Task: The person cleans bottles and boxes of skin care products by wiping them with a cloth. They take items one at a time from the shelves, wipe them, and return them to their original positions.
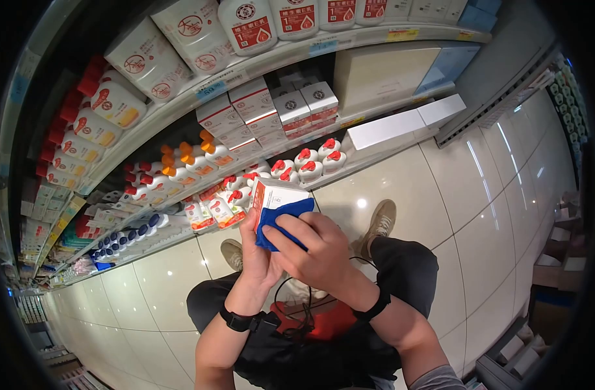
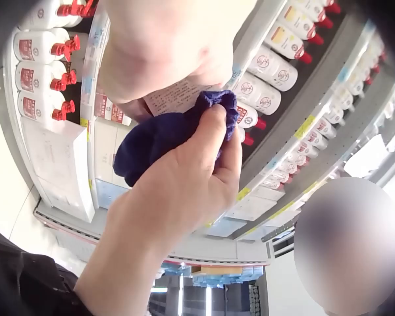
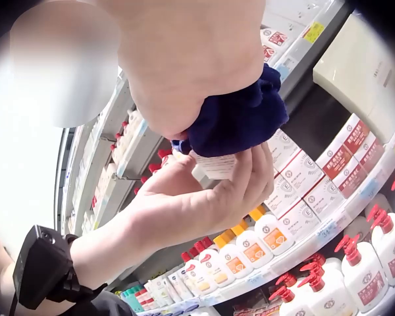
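A small white box with a red side point(image 1: 281, 195) is held up in front of the person's body. The left hand point(image 1: 257, 252) grips it from the left side and below, thumb along its edge. Over the box lies a dark blue cloth point(image 1: 302, 208), which the right hand point(image 1: 320, 253) holds bunched under its fingers and presses against the box. In the left wrist view the right thumb and fingers pinch the cloth point(image 2: 155, 145). Printed text shows on the box point(image 3: 216, 166) in the right wrist view, between the left thumb and fingers; the cloth hides part of it.
Curved store shelves point(image 1: 297, 55) full of bottles and boxes run along the front and left. Red-capped pump bottles point(image 1: 307, 166) stand on the bottom shelf, close beyond the hands. A long white box point(image 1: 395, 127) lies to their right. Glossy floor tiles point(image 1: 434, 175) surround the person's feet.
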Demonstrator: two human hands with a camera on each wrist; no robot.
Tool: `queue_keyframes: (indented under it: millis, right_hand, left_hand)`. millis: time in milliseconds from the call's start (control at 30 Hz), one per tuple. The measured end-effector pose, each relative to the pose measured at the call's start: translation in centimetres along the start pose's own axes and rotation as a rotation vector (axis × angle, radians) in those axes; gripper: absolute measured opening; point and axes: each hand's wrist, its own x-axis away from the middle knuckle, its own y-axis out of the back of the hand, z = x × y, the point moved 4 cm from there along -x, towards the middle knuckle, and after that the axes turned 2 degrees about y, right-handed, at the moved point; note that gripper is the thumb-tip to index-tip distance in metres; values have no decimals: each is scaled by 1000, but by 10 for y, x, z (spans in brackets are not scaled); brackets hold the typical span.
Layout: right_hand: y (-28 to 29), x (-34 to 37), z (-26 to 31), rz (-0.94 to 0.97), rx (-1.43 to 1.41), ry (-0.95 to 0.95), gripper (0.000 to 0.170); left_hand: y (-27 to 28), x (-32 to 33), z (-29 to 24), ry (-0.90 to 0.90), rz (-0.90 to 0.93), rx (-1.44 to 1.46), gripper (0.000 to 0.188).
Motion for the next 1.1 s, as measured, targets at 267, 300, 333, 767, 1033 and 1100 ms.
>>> queue_keyframes:
  millis: [267,300,333,767,1033,1100]
  right_hand:
    - [22,-19,-11,-171,80,30,41]
    - [19,-15,-10,-172,80,33,41]
    - [12,-6,-8,-105,4,-3,41]
    - [67,-12,-92,-464,-183,-614,22]
    - [102,-5,-100,-444,-291,-639,24]
    - [111,-2,-103,-425,-294,-631,25]
  left_hand:
    - [-1,1,-2,-77,117,-34,66]
    - [1,1,-3,-80,119,-34,66]
    - [4,2,-3,-37,99,-50,70]
    - [-43,-38,-39,-311,209,-968,84]
    - [-138,-126,-63,-987,143,-2036,74]
    - [-152,-142,-69,-1012,132,-2146,72]
